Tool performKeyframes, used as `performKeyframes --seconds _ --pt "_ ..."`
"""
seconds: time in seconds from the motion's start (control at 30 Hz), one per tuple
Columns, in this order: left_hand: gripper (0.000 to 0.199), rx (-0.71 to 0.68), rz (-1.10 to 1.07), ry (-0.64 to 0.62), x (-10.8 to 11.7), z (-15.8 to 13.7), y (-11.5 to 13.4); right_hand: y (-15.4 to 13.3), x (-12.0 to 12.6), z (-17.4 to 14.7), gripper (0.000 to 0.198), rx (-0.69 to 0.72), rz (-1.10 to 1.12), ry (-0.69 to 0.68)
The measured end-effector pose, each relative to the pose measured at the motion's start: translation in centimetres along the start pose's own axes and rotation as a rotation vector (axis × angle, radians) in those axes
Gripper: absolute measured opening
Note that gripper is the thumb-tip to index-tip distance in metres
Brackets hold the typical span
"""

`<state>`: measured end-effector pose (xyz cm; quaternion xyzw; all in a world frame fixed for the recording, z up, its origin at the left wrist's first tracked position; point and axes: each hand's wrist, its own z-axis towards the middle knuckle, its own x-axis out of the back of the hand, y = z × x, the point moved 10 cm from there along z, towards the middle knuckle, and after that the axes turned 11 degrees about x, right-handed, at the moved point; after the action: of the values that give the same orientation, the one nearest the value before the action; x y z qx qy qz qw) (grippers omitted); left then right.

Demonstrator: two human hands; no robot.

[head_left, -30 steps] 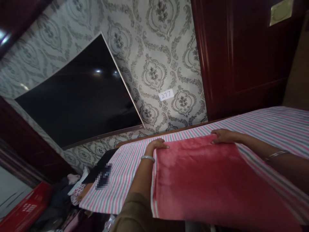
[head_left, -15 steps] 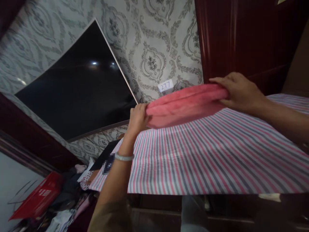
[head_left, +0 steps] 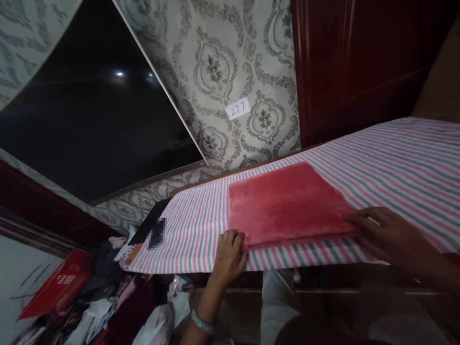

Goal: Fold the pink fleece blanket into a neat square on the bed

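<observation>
A folded red plush cloth (head_left: 287, 203) lies flat on a striped sheet (head_left: 194, 225) of pink, grey and white. My left hand (head_left: 230, 251), with a pale bangle on its wrist, has its fingers curled over the cloth's near left corner. At the near right corner, my right hand (head_left: 384, 230) pinches the edge between thumb and fingers. The layers of the fold show along the near side.
A large dark TV screen (head_left: 108, 105) stands at the left by the patterned wall, where a paper label reading 277 (head_left: 237, 109) is stuck. A red basket (head_left: 59, 282) and heaped clothes (head_left: 97, 316) fill the lower left. Dark red panelling (head_left: 359, 62) rises at the back right.
The folded cloth, held up above the sheet between both hands before, now lies flat on it. Both hands have come down and nearer, staying at its corners. The view has tilted downward.
</observation>
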<state>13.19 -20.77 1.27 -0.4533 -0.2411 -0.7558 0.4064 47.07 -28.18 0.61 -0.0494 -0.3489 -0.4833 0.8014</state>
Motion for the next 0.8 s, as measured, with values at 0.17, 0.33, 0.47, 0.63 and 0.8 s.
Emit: performKeyframes --seconds 0.17,0.33,0.47,0.63,0.8 --pt "0.023 0.097 -0.091 0.053 3.0 3.9 -0.5 1.5 1.6 3.2 0.023 -0.129 0.014 0.119" --pt "0.054 0.225 -0.036 -0.064 0.6 12.3 1.4 3.0 -5.4 11.0 0.057 -0.264 0.135 -0.072" --pt "0.068 0.297 0.019 -0.292 -5.2 13.7 2.4 3.8 -13.1 10.8 0.067 -0.402 0.131 -0.415" --pt "0.067 0.352 0.031 -0.303 -8.5 11.3 1.6 3.2 -16.1 6.9 0.065 -0.450 0.107 -0.495" --pt "0.067 0.348 0.043 -0.279 -8.3 11.3 1.5 3.7 -16.1 6.4 0.065 -0.486 0.108 -0.491"
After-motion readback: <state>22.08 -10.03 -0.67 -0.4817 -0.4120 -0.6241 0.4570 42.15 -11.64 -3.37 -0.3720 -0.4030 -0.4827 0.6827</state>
